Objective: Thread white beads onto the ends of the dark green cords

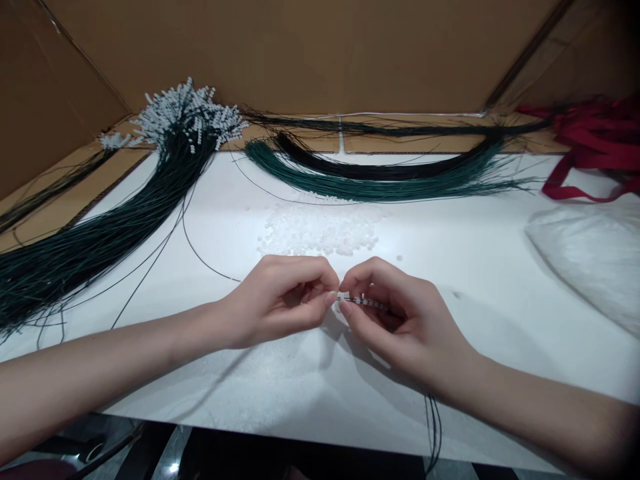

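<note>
The left hand [293, 293] and right hand [405, 313] met fingertip to fingertip above the table [475, 253], thumb and forefinger pinched narrow on each. Both held a dark wire [353, 299], which showed in the small gap between them. White beads [370, 303] sat in a row along it, running in under the curled right fingers; how far the row went there could not be told.

Below the right wrist, a few thin strands [434, 427] hung over the table's near edge. Just beyond the hands, loose beads [320, 230] lay scattered in a pale patch. Behind them, a green bundle [380, 190] curved across the table, with a black bundle [400, 171] along its far side. To the left lay a thick sheaf [145, 193] of dark green wires, its far ends clustered with white beads. At the right, a clear bag [595, 253] lay in front of red ribbon [595, 147]. Cardboard [310, 60] walled the back and sides.
</note>
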Available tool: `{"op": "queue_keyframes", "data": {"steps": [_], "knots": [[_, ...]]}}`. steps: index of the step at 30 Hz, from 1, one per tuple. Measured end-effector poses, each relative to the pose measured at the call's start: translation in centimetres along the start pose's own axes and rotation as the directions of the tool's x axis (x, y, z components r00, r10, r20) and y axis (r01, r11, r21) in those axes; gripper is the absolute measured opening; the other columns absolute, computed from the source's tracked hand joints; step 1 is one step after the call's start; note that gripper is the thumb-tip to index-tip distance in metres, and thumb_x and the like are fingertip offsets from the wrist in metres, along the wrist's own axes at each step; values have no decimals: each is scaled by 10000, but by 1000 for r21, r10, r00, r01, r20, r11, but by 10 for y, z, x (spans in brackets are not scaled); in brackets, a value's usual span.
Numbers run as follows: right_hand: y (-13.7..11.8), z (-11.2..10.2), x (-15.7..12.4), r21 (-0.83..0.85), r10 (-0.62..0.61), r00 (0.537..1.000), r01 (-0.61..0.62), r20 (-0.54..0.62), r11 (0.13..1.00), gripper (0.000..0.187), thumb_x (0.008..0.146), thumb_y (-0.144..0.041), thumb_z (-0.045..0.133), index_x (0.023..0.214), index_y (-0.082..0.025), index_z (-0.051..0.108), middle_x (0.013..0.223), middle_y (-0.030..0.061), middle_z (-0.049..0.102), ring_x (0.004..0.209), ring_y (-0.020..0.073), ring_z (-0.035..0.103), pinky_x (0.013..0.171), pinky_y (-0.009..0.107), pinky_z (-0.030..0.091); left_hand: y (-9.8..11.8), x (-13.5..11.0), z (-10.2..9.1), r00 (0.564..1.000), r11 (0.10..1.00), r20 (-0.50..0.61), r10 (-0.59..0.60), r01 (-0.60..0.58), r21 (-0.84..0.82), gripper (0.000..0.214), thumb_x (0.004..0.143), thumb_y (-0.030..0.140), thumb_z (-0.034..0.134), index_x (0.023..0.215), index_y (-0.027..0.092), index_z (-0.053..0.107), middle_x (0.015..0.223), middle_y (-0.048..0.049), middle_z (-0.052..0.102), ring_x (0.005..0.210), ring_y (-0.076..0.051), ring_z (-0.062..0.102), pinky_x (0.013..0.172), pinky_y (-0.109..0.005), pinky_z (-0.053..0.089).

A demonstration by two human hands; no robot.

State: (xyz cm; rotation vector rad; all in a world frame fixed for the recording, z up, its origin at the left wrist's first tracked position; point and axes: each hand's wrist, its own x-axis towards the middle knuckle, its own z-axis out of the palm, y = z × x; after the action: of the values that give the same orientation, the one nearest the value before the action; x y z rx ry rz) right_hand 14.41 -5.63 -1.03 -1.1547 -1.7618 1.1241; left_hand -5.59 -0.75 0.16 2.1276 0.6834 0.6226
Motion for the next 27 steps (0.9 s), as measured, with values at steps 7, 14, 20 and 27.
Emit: {"op": "queue_keyframes", "data": {"steps": [7, 14, 20, 27], "knots": [[2, -1, -1, -18, -11, 1000, 11, 11, 1000, 186, 827, -78, 556, 954, -213, 539, 723, -54, 511, 534, 70, 424, 473, 208, 352, 0, 0, 0, 1000, 1000, 1, -11, 11, -4, 121, 925, 141, 550, 812, 126, 591, 644, 43, 498, 535, -35, 398, 473, -145, 312], [0, -1, -2, -8, -24, 1000, 24, 10, 1000, 257, 770, -39, 544, 965, -206, 540, 715, -66, 468, 491, 48, 371, 430, 195, 298, 0, -1, 1, 999, 999, 1, -36, 36, -15, 116, 929, 149, 552, 820, 128, 588, 641, 52, 490, 536, -28, 392, 481, -134, 311], [1, -2, -1, 12, -49, 999, 49, 8, 999, 342, 720, 14, 467, 972, -205, 539, 742, -63, 459, 485, 37, 327, 417, 189, 266, 0, -1, 0, 1000, 999, 3, -30, 30, -22, 113, 928, 138, 551, 820, 134, 584, 631, 60, 470, 517, -22, 373, 466, -130, 292], [2, -3, -4, -10, -69, 998, 69, 0, 998, 331, 733, 21, 463, 971, -196, 539, 744, -59, 460, 496, 40, 341, 422, 191, 274, 0, -2, 0, 999, 999, 7, -32, 32, -27, 115, 933, 146, 552, 822, 134, 582, 640, 55, 476, 533, -25, 386, 482, -127, 308]]}}
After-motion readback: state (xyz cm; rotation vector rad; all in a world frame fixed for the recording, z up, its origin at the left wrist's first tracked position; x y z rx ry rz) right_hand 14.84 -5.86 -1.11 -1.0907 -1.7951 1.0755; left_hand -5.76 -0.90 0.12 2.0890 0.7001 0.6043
